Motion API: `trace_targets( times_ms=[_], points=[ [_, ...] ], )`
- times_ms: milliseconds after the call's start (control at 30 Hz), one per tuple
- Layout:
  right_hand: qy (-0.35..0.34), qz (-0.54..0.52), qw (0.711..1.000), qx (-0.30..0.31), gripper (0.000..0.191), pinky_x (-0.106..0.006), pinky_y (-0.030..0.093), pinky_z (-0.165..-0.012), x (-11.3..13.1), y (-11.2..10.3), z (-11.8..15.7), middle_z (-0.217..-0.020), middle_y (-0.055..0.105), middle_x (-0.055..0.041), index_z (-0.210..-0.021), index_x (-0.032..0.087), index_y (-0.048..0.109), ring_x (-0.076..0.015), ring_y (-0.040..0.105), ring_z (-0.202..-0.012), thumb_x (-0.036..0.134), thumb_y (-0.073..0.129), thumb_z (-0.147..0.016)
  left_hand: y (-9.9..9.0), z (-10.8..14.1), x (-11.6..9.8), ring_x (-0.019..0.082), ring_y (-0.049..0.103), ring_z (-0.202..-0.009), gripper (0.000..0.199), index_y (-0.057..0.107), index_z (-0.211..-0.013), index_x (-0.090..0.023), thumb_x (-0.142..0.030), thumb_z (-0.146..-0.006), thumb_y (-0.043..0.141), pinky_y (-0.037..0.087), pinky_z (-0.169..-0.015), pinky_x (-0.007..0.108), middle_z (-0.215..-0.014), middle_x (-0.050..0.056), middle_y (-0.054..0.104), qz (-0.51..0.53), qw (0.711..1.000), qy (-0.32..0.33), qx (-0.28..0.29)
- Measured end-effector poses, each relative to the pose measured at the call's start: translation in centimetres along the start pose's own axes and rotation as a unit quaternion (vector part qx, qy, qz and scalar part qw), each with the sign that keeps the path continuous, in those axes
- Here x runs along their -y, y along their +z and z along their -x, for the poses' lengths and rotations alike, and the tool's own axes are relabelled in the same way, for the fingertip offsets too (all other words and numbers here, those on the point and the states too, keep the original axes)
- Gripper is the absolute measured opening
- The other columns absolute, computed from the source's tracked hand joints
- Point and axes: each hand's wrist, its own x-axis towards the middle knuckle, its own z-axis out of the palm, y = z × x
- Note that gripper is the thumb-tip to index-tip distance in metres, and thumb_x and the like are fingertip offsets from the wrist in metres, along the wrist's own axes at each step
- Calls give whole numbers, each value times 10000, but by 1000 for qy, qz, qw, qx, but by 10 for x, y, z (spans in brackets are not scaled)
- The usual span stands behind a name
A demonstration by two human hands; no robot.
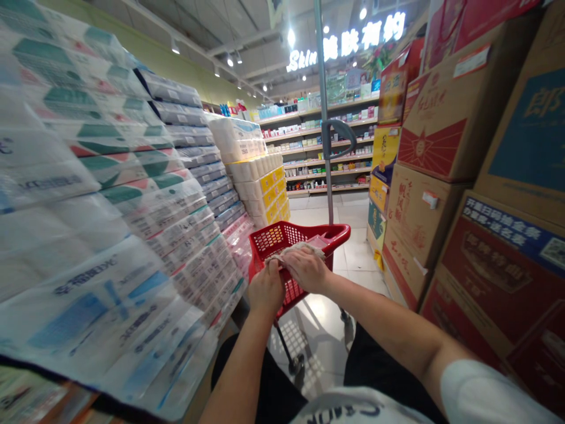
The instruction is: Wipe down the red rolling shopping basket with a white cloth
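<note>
A red plastic shopping cart (pixel 292 291) with a perforated basket stands in front of me. Along its near rim lies a pale, crumpled cloth (pixel 314 249). My left hand (pixel 267 287) is closed at the left end of the cloth, on the near edge of the cart. Just to its right, my right hand (pixel 306 269) rests over the cloth with its fingers curled and close together, pressing it to the rim. Part of the cloth is hidden under both hands. A pinkish flat item (pixel 318 241) shows beside the cloth, inside the basket's right side.
Stacked tissue packs (pixel 172 206) line the left side. Cardboard boxes (pixel 430 129) are piled high on the right. A grey metal pole (pixel 324 88) with a handle rises beyond the cart. Shelves of small goods (pixel 309 150) stand at the back, past a tiled floor (pixel 353 235).
</note>
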Motion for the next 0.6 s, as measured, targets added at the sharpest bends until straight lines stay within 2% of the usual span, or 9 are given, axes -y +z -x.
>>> trace_targets(
  times_ms=[100,200,300,367,500,600],
  points=[
    [6,-15,1000,-22,192,-367,444,-897,-2,-3,5,-989,679,-88,-1015,170,598,-208,612,-958,143,463,-880,-1,1,0,217,644,-886,283,530,-1145,-156,-226,-930,360,450,-774,312,-975,113,668,-9,1000,18,-4],
    [49,-16,998,-46,202,-371,461,-889,-7,-12,13,-978,671,-90,-983,174,596,-214,598,-961,116,443,-865,-3,2,-1,215,641,-862,281,557,-1092,-163,-245,-941,336,443,-768,315,-900,93,673,-12,1000,27,-8],
    [86,0,995,-46,205,-390,467,-883,-14,-20,18,-968,670,-84,-974,185,606,-226,595,-962,113,455,-854,-5,1,-3,209,640,-859,271,562,-1087,-176,-249,-931,353,438,-764,312,-883,77,678,-15,1000,23,-6],
    [95,2,995,-37,232,-397,455,-911,-15,-22,18,-1033,669,-89,-1042,182,607,-229,589,-1008,130,469,-863,-5,0,-6,208,638,-860,260,565,-1087,-185,-243,-917,376,433,-765,313,-881,70,681,-25,1000,19,-4],
    [88,27,996,-13,340,-468,348,-1018,-7,-17,14,-1246,608,-99,-1230,198,561,-263,504,-1177,283,531,-903,-5,-1,-9,209,639,-860,227,576,-1031,-188,-232,-908,390,420,-751,314,-862,66,683,-24,999,20,-22],
    [97,62,993,10,306,-501,276,-1034,1,-12,9,-1252,607,-72,-1182,241,601,-280,464,-1199,384,514,-926,-2,-1,-8,210,641,-838,216,571,-1035,-179,-236,-898,415,413,-729,315,-844,64,680,-13,999,27,-43]
  ],
)
